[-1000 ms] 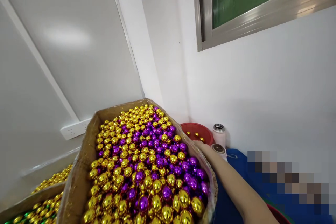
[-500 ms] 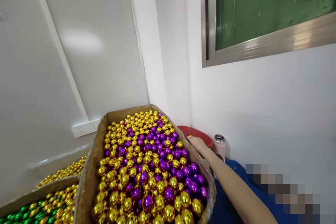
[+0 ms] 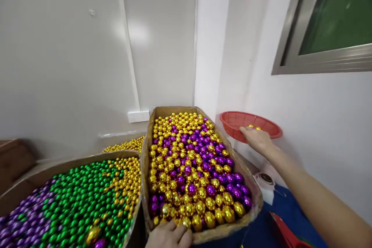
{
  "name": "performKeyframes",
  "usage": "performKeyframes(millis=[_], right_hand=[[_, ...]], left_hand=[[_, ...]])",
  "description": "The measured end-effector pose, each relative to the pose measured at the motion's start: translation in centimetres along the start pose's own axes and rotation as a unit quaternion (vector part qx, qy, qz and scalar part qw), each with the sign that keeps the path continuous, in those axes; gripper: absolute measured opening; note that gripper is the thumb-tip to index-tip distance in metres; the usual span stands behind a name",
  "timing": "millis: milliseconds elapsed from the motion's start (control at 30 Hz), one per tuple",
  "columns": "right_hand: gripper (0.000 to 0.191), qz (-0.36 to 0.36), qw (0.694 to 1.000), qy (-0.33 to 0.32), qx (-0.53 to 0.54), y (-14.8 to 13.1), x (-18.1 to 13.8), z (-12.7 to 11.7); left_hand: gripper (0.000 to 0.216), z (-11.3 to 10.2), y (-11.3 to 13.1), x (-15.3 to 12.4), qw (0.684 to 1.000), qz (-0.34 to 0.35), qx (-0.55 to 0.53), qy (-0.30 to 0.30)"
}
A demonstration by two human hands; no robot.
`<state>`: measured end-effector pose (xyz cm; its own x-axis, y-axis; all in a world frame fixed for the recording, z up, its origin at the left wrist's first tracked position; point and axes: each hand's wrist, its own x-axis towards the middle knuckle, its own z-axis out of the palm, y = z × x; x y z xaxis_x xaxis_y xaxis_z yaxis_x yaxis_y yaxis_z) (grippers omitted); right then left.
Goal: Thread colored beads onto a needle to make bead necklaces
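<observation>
My right hand (image 3: 257,140) is closed on the near rim of a red plastic basket (image 3: 232,118), which hangs tilted beside the wall. A few gold balls (image 3: 255,127) show inside the basket just past my fingers. A lined cardboard box (image 3: 255,197) full of shiny gold and purple balls (image 3: 200,155) stands in front of me. At its near left corner, my left hand (image 3: 170,235) has its fingers curled over the rim, against the gold balls. Its fingertips are partly hidden.
Left of the box, another box (image 3: 87,157) holds green, purple and gold balls. Gold balls (image 3: 128,145) fill a container behind. Red-handled scissors (image 3: 286,232) and a white object with a round brown top (image 3: 266,180) lie on the blue surface at right.
The view has swung left, revealing more of the green-ball box. My left hand has come into view at the box rim. The red basket now shows raised beside the box, with my right hand on it.
</observation>
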<state>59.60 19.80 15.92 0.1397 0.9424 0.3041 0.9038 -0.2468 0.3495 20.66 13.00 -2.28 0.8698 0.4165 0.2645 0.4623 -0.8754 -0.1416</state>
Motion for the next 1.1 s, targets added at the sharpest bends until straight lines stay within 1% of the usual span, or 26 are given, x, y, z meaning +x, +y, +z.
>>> performKeyframes(millis=[67, 167, 233, 300, 400, 500, 600, 633, 667, 700, 733, 767, 800, 833, 867, 900, 933, 967, 1000, 1033, 1067, 1100], right_hand=[[0.028, -0.047, 0.998, 0.017, -0.028, -1.1, -0.5, -2.7], [0.027, -0.134, 0.988, 0.047, -0.062, -4.2, -1.0, -6.1], [0.023, -0.194, 0.976, 0.07, -0.075, -6.9, -1.2, -7.6], [0.022, -0.251, 0.961, 0.092, -0.074, -9.8, -1.4, -8.4], [0.024, -0.326, 0.937, 0.114, -0.051, -13.6, -1.7, -8.6], [0.029, -0.38, 0.916, 0.131, -0.007, -15.9, -1.8, -8.0], [0.037, -0.413, 0.898, 0.149, 0.038, -16.1, -1.6, -6.9], [0.038, -0.421, 0.89, 0.164, 0.061, -15.8, -1.6, -6.6], [0.037, -0.434, 0.873, 0.196, 0.105, -15.5, -1.6, -6.3], [0.036, -0.436, 0.859, 0.23, 0.139, -15.2, -1.8, -6.1], [0.036, -0.428, 0.851, 0.26, 0.155, -15.0, -2.1, -6.1], [0.037, -0.413, 0.855, 0.273, 0.152, -15.0, -2.7, -6.3], [0.039, -0.393, 0.867, 0.274, 0.135, -15.2, -3.6, -6.7], [0.04, -0.373, 0.884, 0.259, 0.111, -15.5, -4.7, -7.4], [0.041, -0.364, 0.899, 0.227, 0.086, -16.1, -6.0, -8.3], [0.04, -0.357, 0.912, 0.188, 0.071, -16.7, -7.3, -9.3], [0.037, -0.373, 0.917, 0.129, 0.059, -17.4, -8.6, -10.4], [0.037, -0.38, 0.92, 0.077, 0.058, -18.0, -9.8, -11.4], [0.038, -0.38, 0.921, 0.041, 0.068, -18.4, -10.7, -12.3], [0.039, -0.38, 0.921, 0.018, 0.084, -18.6, -11.4, -13.1], [0.038, -0.365, 0.925, 0.027, 0.106, -18.5, -12.0, -13.6], [0.039, -0.325, 0.934, 0.065, 0.136, -18.1, -12.3, -13.8]], left_hand=[[0.025, -0.7, 0.1, 0.1, 1.0, 0.009, 0.0, -0.024], [0.036, -2.7, 0.4, -0.3, 0.999, -0.009, -0.037, -0.039], [0.033, -4.0, 0.6, -0.7, 0.998, -0.016, -0.048, -0.039], [0.03, -4.9, 0.8, -1.0, 0.998, -0.017, -0.056, -0.037], [0.03, -5.5, 0.7, -1.3, 0.997, -0.01, -0.073, -0.031], [0.034, -5.5, 0.5, -1.8, 0.994, -0.018, -0.107, 0.009], [0.034, -5.8, 0.7, -2.2, 0.981, -0.064, -0.166, 0.075], [0.032, -6.0, 0.8, -2.2, 0.971, -0.085, -0.199, 0.098], [0.031, -6.4, 1.0, -2.1, 0.956, -0.111, -0.243, 0.122], [0.031, -6.8, 1.0, -1.8, 0.931, -0.145, -0.301, 0.148], [0.032, -7.2, 1.0, -1.4, 0.892, -0.188, -0.373, 0.173], [0.036, -7.7, 0.9, -0.8, 0.834, -0.235, -0.46, 0.194], [0.042, -8.1, 0.7, -0.1, 0.753, -0.283, -0.556, 0.209], [0.048, -8.5, 0.4, 0.6, 0.651, -0.322, -0.653, 0.215], [0.054, -8.8, 0.1, 1.3, 0.538, -0.347, -0.738, 0.212], [0.056, -9.0, -0.3, 2.1, 0.428, -0.357, -0.805, 0.204], [0.055, -9.2, -0.8, 2.7, 0.334, -0.358, -0.848, 0.202], [0.05, -9.3, -1.3, 3.3, 0.269, -0.355, -0.871, 0.209], [0.042, -9.3, -1.8, 3.9, 0.233, -0.353, -0.877, 0.226], [0.035, -9.3, -2.4, 4.4, 0.217, -0.353, -0.874, 0.253], [0.034, -9.3, -2.8, 4.9, 0.212, -0.354, -0.869, 0.274], [0.037, -9.3, -3.2, 5.4, 0.213, -0.354, -0.863, 0.292]])
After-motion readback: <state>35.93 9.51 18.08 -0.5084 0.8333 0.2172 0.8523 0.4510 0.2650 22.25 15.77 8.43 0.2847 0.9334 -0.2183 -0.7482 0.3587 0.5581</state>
